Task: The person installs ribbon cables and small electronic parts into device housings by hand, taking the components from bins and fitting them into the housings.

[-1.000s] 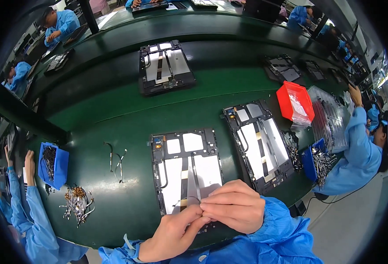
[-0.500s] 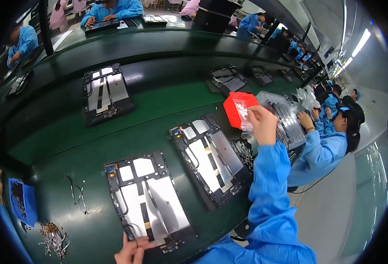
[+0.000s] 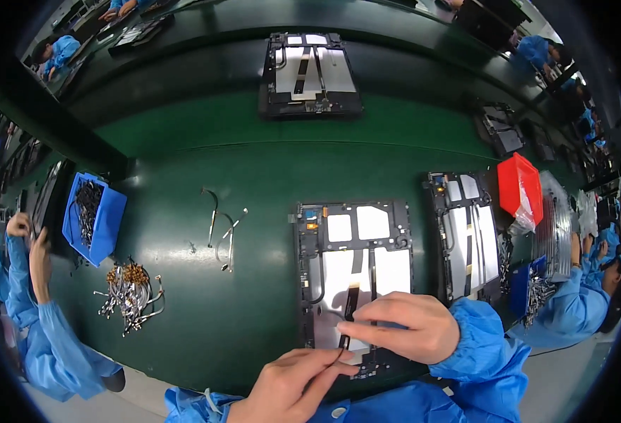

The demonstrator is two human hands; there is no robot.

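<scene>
An opened tablet-like device (image 3: 393, 271) with a black frame and silver battery panels lies on the bench before me. A black flat cable (image 3: 354, 292) runs down its middle. My left hand (image 3: 293, 384) is closed at the device's lower edge, thumb and forefinger pinching the cable's dark lower end. From the right, my right hand (image 3: 412, 326) reaches over the battery, its thumb and fingertips brought together beside that same end. Whatever lies between the right fingertips is too small to make out.
Another opened device (image 3: 471, 247) lies to the right, a third (image 3: 310, 77) at the back. A red bin (image 3: 518, 187) and blue bin (image 3: 525, 285) stand right. Left are a blue bin (image 3: 106, 229) of black parts, a cable pile (image 3: 131, 296) and loose cables (image 3: 229, 243). Co-workers sit both sides.
My right hand has left the red bin and come down to the near device's lower end, meeting my left hand there. The view has turned right to left, bringing the left-side bins further in.
</scene>
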